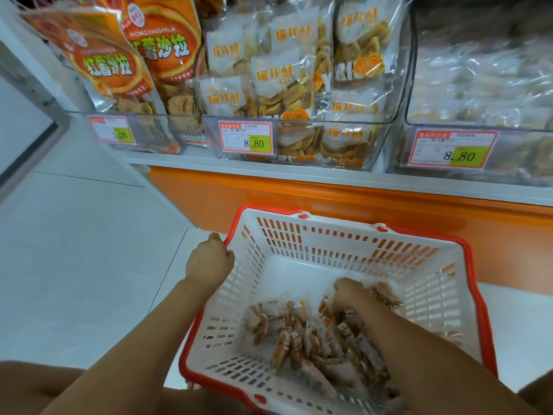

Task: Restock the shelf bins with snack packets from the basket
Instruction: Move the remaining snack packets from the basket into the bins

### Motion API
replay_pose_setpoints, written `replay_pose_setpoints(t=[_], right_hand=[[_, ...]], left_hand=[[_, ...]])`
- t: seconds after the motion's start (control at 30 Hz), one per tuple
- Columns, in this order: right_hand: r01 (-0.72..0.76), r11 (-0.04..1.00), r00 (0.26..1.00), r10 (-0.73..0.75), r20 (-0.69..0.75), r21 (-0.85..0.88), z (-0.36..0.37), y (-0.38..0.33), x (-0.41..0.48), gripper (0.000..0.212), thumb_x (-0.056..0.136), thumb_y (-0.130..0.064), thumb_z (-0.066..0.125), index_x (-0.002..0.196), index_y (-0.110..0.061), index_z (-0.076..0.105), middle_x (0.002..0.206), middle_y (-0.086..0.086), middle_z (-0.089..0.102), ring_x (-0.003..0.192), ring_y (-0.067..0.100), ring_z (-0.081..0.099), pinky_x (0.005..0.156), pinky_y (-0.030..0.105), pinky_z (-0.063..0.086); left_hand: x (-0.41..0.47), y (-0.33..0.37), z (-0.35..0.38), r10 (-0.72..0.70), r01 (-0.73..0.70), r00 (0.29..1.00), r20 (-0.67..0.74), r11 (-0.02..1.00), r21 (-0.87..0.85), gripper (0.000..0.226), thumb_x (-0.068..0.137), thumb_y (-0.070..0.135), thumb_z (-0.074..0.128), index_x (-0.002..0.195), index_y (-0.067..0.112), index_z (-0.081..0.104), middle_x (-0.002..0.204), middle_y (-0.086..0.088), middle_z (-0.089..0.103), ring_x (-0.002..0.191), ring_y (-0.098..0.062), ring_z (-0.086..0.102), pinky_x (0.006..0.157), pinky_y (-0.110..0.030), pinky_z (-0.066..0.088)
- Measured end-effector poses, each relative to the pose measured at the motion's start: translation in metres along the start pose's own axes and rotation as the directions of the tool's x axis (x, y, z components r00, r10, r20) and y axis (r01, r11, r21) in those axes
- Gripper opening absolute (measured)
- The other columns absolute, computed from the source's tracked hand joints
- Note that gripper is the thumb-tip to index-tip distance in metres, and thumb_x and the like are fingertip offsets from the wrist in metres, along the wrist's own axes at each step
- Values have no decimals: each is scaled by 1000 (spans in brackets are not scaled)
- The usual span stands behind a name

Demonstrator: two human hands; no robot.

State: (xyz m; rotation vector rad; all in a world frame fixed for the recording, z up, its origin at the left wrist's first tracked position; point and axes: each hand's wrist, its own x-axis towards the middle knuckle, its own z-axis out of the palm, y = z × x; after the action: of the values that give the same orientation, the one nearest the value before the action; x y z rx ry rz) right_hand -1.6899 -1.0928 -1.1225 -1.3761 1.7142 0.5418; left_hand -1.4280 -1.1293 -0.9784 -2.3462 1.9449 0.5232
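**Restock, pick-up stage: packets in basket, none yet lifted**

Shelf row: left bin [143, 139] holds large orange bags. Middle bin [374, 136] holds clear bags of ridged crisps. Right bin [514, 151] holds pale packets, too blurred to identify.

Below: left hand [209, 259] is curled round the near-left corner of the basket [314, 235], steadying it. Snack packets [302, 333] lie heaped in the basket's near half. Right hand [350, 290] is plunged into the heap at its far edge, fingers buried, so the grasp cannot be told.

Step judged: gathering a handful. Next move calls for a secure grasp, a lift clear of the rim, and a choice of matching bin, likely the right one.
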Motion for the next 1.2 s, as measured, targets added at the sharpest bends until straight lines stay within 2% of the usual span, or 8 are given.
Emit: replay_pose_setpoints(t=[0.27,0.37,0.47,0.53,0.67,0.87,1.07,1.2], right_hand=[[236,952,937,-171,-303,194,-44,-38,-49,31,77,-11,69,68,-20,41,69,-5,37,67,13,40,53,20,31],[421,788,901,-307,-306,448,-71,-43,-84,23,79,-20,76,74,-17,53,82,-6,54,77,14,52,62,20,42],[560,611,828,-417,-375,559,-94,-45,-131,27,83,-38,71,90,-13,67,92,-5,70,87,15,65,83,35,52],[655,531,756,-440,-485,538,-105,-46,-163,28,90,-40,62,70,-20,58,67,-16,61,66,2,58,70,26,47],[742,537,607,-281,-744,402,-120,-44,-202,39,96,-40,51,60,-25,47,53,-13,44,49,-1,39,54,20,32],[747,620,378,-98,-920,240,-141,-27,-235,33,91,-36,61,65,-16,69,57,-6,59,55,5,54,53,27,41],[761,385,632,-257,-731,522,-174,-23,-274,19,78,-28,75,94,-21,71,84,-4,74,75,8,70,65,24,56],[782,497,522,-191,-831,377,-203,-27,-299,16,77,-24,77,87,-17,67,74,-4,71,55,4,62,49,19,49]], left_hand=[[-12,9,-10,-68,68,996,51,998,3,29,92,33,55,99,4,57,88,-11,65,76,-24,60,57,-26,38],[-19,15,-16,94,-27,963,253,966,-258,42,84,46,68,63,12,55,64,-4,53,57,-18,52,56,-25,38],[-34,32,-29,272,6,870,411,828,-561,45,76,46,76,88,4,65,92,-3,62,92,-21,63,76,-25,49],[-43,45,-40,335,50,846,415,725,-687,28,77,29,78,78,5,64,92,-7,69,93,-18,67,74,-20,52],[-58,67,-67,417,12,844,337,614,-789,18,76,10,77,65,11,63,77,-10,73,74,-14,71,65,-19,55],[-77,93,-107,530,-62,796,293,553,-831,7,78,2,72,80,7,68,70,-2,73,65,-7,69,61,-16,54],[-81,113,-157,533,-221,842,82,479,-849,10,79,3,73,81,-4,66,62,-4,67,60,-11,63,59,-16,53],[-72,128,-177,562,-364,826,-39,479,-799,14,83,7,70,95,0,68,79,-7,72,78,-13,66,73,-20,54]])
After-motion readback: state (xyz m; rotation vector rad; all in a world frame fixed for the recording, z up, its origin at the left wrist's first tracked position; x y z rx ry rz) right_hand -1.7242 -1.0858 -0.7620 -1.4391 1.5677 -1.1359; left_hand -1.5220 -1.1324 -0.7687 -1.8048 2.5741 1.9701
